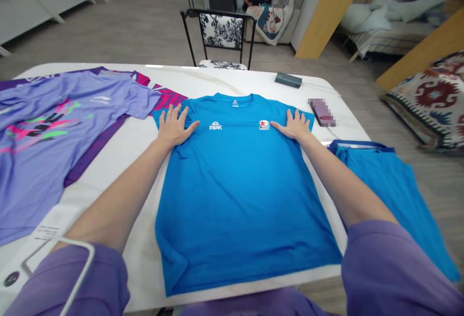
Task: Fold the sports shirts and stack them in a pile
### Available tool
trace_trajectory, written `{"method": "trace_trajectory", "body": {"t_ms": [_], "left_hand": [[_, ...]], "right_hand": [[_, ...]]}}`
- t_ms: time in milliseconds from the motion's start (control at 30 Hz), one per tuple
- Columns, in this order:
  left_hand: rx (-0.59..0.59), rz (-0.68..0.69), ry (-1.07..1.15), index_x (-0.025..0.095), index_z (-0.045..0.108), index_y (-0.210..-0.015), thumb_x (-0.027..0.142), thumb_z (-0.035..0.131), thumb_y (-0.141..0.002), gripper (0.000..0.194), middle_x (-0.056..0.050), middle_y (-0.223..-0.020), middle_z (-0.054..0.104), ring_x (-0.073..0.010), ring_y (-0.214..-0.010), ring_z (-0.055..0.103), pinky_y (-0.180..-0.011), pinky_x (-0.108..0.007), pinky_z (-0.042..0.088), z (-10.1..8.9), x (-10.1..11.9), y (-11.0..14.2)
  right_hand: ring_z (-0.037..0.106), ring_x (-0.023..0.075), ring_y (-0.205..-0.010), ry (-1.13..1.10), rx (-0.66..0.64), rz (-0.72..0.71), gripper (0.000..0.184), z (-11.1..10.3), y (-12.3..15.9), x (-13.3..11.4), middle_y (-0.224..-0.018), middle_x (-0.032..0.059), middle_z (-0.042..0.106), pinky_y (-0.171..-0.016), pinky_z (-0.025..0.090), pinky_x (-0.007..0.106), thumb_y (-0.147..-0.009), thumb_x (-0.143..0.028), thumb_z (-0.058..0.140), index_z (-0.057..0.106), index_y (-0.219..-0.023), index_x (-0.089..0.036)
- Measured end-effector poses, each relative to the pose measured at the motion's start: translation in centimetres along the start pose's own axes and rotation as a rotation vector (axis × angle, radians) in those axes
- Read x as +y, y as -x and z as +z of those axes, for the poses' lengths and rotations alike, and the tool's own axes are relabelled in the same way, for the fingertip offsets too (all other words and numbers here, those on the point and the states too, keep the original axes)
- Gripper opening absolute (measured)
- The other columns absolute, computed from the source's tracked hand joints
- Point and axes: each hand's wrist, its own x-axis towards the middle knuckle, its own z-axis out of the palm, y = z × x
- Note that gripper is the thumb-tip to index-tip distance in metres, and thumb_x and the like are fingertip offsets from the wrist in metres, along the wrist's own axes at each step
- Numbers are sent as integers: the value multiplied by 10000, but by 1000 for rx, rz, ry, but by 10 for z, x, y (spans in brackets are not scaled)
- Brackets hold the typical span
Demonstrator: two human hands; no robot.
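The blue T-shirt (235,180) lies face up and spread on the white table (126,180), collar toward the far edge, hem along the near edge. I have the left hand (174,127) open, fingers spread, palm down on the shoulder and sleeve area at the left. I have the right hand (294,125) likewise open and flat on the opposite shoulder and sleeve. Neither hand grips the fabric. The lower left corner of the shirt shows a shallow fold. To the left, a lavender T-shirt (72,118) overlaps a purple and pink garment (87,156). To the right lies a blue garment with a dark waistband (387,180). A phone (323,112) and a dark green case (288,80) rest beyond the right hand.
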Motion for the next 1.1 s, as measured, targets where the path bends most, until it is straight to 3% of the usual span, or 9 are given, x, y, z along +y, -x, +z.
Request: {"method": "trace_trajectory", "body": {"t_ms": [100, 167, 300, 400, 467, 600, 733, 967, 1100], "left_hand": [[73, -18, 26, 145, 315, -1850, 726, 312, -1156, 905, -132, -1959, 202, -355, -1837, 53, -1478, -601, 53, -15, 23, 37], [55, 0, 49, 119, 331, -1838, 723, 359, -1150, 917, -152, -1959, 190, -362, -1840, 58, -1484, -590, 81, -25, 51, 80], [1, 160, 107, 129, 375, -1821, 678, 369, -1174, 849, -152, -1943, 253, -334, -1837, 141, -1494, -545, 149, -29, 125, 197], [-75, 247, 109, 163, 332, -1847, 658, 369, -1183, 829, -130, -1945, 252, -324, -1835, 168, -1500, -545, 168, -20, 158, 285], [-101, 219, 83, 167, 299, -1862, 660, 380, -1179, 847, -131, -1949, 234, -341, -1833, 174, -1501, -566, 174, -15, 154, 332], [-99, 95, 3, 168, 304, -1866, 645, 338, -1180, 836, -133, -1953, 213, -360, -1833, 168, -1500, -588, 185, -17, 103, 398], [-62, 0, -48, 134, 308, -1860, 603, 263, -1190, 820, -162, -1943, 231, -390, -1826, 183, -1490, -669, 144, -31, 73, 428], [-29, 128, 1, 143, 268, -1872, 616, 314, -1180, 839, -136, -1946, 227, -340, -1837, 151, -1502, -585, 170, -28, 110, 419], [-46, 90, -35, 173, 285, -1873, 658, 315, -1172, 853, -123, -1941, 245, -340, -1829, 193, -1503, -600, 149, -22, 98, 427]], "right_hand": [[85, 546, -1791, -24, 96, -90, 1228, -4, 30, -19, -1925, 268, 176, -1392, -36, 826, -978, -941, 581, 330, -1836, -99], [97, 477, -1812, -7, 84, -195, 1135, -10, 70, -33, -1927, 250, 188, -1439, -5, 750, -1056, -883, 483, 301, -1846, -88], [143, 396, -1824, 79, -30, -408, 1086, -19, 195, -49, -1940, 201, 163, -1485, 50, 652, -1108, -848, 387, 219, -1882, -105], [173, 369, -1822, 121, -74, -479, 1050, -18, 298, -34, -1948, 140, 151, -1498, 92, 622, -1120, -835, 375, 166, -1909, -173], [195, 378, -1816, 138, -85, -462, 1042, -13, 353, -12, -1947, 128, 151, -1494, 126, 641, -1121, -827, 388, 144, -1916, -198], [239, 392, -1803, 163, -73, -372, 1009, -7, 413, 38, -1939, 148, 164, -1478, 190, 673, -1134, -796, 376, 159, -1914, -194], [227, 376, -1807, 156, 2, -346, 988, -12, 432, 53, -1940, 155, 154, -1480, 186, 666, -1155, -746, 364, 105, -1917, -172], [221, 385, -1807, 157, -12, -406, 1009, -4, 449, 38, -1945, 111, 153, -1479, 182, 677, -1120, -787, 459, 156, -1918, -249], [260, 388, -1795, 169, 6, -387, 1021, 2, 450, 42, -1942, 102, 164, -1472, 214, 681, -1101, -827, 466, 191, -1914, -273]]}}
